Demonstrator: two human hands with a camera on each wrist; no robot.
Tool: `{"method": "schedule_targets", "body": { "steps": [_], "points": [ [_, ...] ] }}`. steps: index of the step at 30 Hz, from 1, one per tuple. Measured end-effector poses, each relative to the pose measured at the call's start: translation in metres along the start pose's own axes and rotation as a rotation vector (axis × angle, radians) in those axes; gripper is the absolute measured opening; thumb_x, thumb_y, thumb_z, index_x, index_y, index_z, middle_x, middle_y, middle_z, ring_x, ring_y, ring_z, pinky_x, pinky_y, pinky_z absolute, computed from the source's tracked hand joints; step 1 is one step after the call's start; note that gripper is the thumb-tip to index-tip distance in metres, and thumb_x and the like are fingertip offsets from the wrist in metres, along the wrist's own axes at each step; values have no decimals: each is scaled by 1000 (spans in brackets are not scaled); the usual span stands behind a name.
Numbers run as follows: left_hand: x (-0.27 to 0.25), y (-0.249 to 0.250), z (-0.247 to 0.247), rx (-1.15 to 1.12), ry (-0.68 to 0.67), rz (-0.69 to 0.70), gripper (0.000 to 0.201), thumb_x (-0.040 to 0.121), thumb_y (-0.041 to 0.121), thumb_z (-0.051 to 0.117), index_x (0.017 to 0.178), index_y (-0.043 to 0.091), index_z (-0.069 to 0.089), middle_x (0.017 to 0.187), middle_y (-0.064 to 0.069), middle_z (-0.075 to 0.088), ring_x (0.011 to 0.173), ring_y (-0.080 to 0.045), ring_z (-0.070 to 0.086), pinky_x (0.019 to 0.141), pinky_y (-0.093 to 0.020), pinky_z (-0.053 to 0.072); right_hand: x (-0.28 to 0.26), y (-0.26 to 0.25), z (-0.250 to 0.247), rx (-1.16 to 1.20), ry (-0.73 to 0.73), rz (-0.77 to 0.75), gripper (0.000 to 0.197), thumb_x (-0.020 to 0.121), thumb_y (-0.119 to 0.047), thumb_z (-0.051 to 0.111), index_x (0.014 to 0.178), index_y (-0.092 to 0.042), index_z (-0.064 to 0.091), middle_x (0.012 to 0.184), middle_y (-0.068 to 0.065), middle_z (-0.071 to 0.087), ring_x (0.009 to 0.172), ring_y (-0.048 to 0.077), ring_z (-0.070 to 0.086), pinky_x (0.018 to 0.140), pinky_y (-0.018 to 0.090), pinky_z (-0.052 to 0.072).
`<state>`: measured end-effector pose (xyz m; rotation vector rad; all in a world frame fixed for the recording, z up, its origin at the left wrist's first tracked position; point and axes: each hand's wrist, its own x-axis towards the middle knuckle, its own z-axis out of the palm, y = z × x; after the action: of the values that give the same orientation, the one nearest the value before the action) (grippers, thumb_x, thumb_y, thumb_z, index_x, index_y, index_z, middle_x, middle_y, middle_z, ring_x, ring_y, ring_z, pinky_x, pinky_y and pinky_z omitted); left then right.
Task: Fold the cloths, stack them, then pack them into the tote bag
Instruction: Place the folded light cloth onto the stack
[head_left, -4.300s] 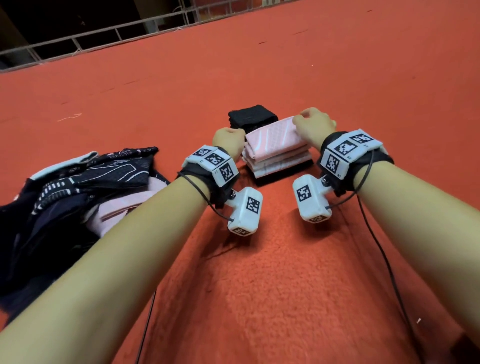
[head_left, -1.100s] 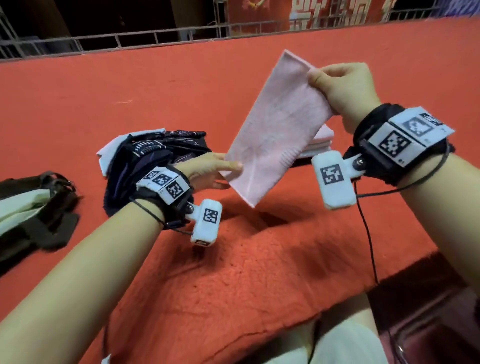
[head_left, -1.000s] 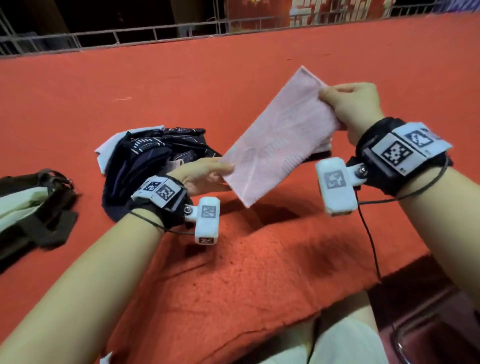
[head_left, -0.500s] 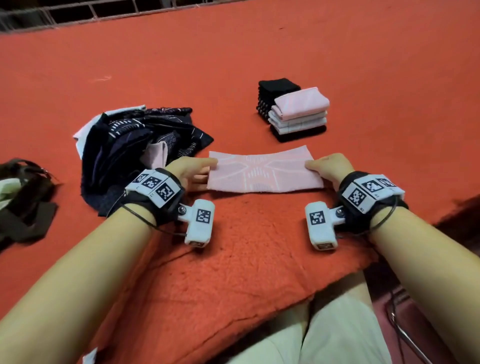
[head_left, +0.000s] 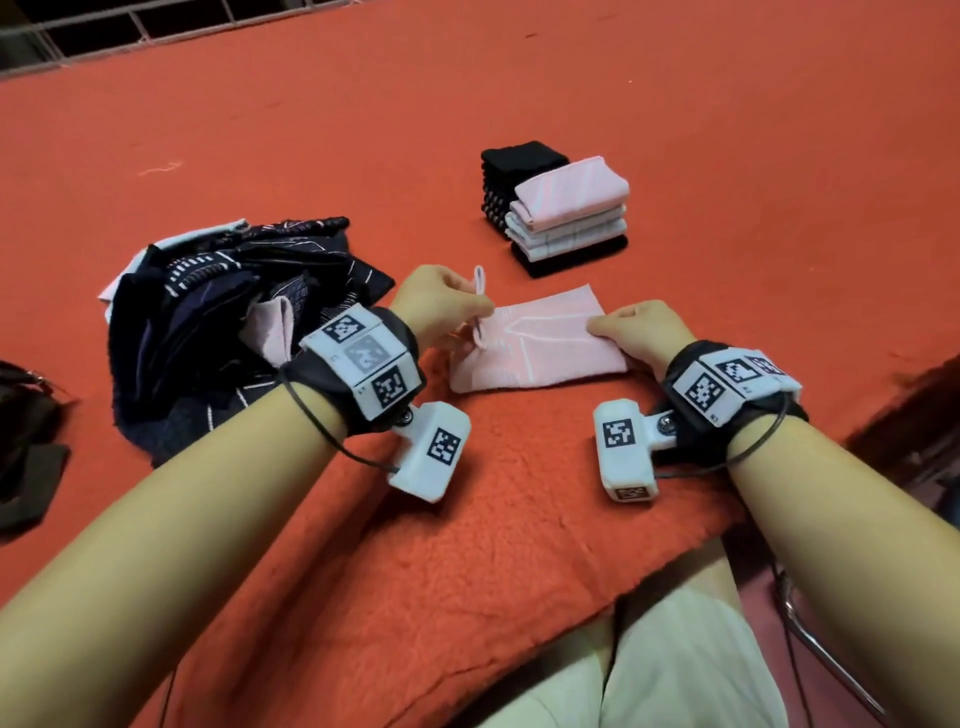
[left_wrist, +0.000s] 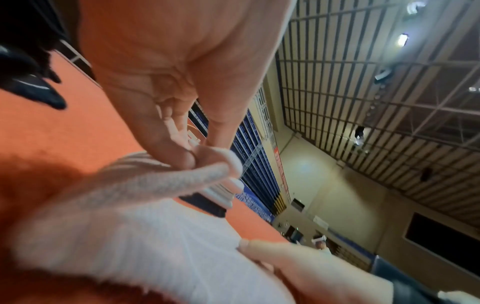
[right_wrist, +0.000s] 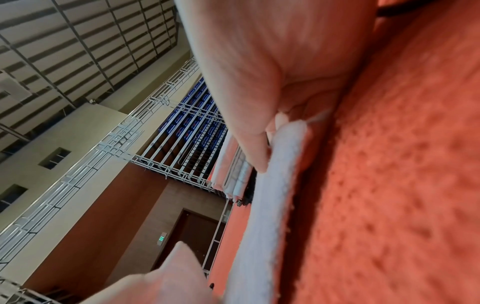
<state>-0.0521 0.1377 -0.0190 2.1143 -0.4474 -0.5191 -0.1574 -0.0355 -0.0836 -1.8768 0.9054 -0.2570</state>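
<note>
centrally, a pink cloth (head_left: 535, 338) on the red blanket (head_left: 467, 519) is pinched at its lifted end by the left hand (head_left: 441, 304); its opposite end is gripped by the right hand (head_left: 636, 332), near the folded stack (head_left: 569, 218).

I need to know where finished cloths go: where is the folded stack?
In the head view, the folded stack sits on the red blanket, just beyond the pink cloth, right of the dark pile.

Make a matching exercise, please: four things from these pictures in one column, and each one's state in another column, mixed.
1. flat pink cloth
2. stack of folded pink, white and black cloths
3. heap of dark patterned cloths
4. right hand

a. unfolded, piled loosely
b. lifted at one end by the left hand
c. holds the cloth's other end
d. finished, standing behind

Pairs: 1-b, 2-d, 3-a, 4-c
</note>
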Motion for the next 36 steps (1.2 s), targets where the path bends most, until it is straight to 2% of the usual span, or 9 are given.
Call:
{"method": "schedule_targets", "body": {
  "steps": [3, 10, 14, 18, 21, 24, 26, 31, 36],
  "points": [
    [5, 6, 20, 111, 4, 20, 24, 77, 3, 67, 66, 15, 49, 38, 4, 53, 32, -8, 50, 32, -19, 44, -1, 0, 0, 14, 3, -5, 15, 82, -20, 65, 72, -13, 56, 55, 3, 40, 52, 17, 34, 52, 29, 29],
    [16, 12, 41, 277, -61, -9, 22, 75, 1, 63, 61, 13, 52, 38, 1, 56, 37, -13, 57, 48, -27, 54, -4, -1, -2, 3, 4, -4, 18, 82, -19, 64, 68, -14, 55, 56, 2, 44, 51, 15, 37, 51, 27, 31],
    [16, 9, 52, 381, -105, 50, 18, 77, 8, 67, 66, 12, 54, 48, 0, 59, 64, -23, 63, 71, -35, 56, -4, 0, -2, 13, 0, -3, 20, 82, -19, 64, 65, -15, 55, 58, 1, 48, 54, 14, 40, 52, 26, 33],
    [17, 9, 43, 447, -260, 85, 13, 83, 7, 63, 75, 15, 58, 60, -2, 59, 48, -5, 56, 49, -19, 47, -4, -1, -2, 13, 3, 2, 15, 82, -19, 64, 69, -15, 57, 59, 0, 49, 54, 14, 41, 52, 26, 33],
    [10, 8, 35, 518, -353, 116, 6, 83, 11, 63, 87, 15, 60, 81, -6, 56, 65, -13, 52, 58, -19, 41, -6, -2, -2, 10, 4, 1, 13, 82, -19, 64, 72, -14, 58, 59, 0, 49, 54, 14, 41, 52, 26, 33],
    [10, -3, 35, 674, -295, 131, 52, 81, 29, 69, 130, 25, 53, 120, -5, 54, 106, -21, 52, 87, -25, 41, -9, -3, -1, 17, 4, 1, 16, 82, -19, 63, 68, -13, 57, 58, 0, 48, 52, 13, 41, 50, 25, 33],
    [7, -9, 38, 857, -228, 162, 63, 81, 44, 65, 138, 35, 41, 133, -10, 38, 122, -29, 37, 101, -36, 37, -11, -4, -1, 29, 5, 5, 15, 82, -19, 64, 69, -13, 58, 59, 1, 49, 54, 14, 42, 52, 26, 34],
    [4, -19, 33, 871, -214, 44, 78, 78, 62, 59, 144, 42, 23, 138, -11, 17, 126, -36, 31, 105, -43, 29, -20, -15, -3, 121, -62, 21, 21, 81, -12, 65, 65, -16, 51, 64, 2, 51, 55, 14, 46, 45, 22, 40],
    [10, -24, 25, 693, -246, -40, 100, 72, 56, 70, 148, 35, 8, 141, -17, 21, 129, -34, 37, 109, -39, 31, -38, -46, 11, 184, -125, -54, 6, 85, -8, 57, 89, -12, 54, 75, 7, 57, 54, 16, 53, 36, 17, 45]
  ]
}}
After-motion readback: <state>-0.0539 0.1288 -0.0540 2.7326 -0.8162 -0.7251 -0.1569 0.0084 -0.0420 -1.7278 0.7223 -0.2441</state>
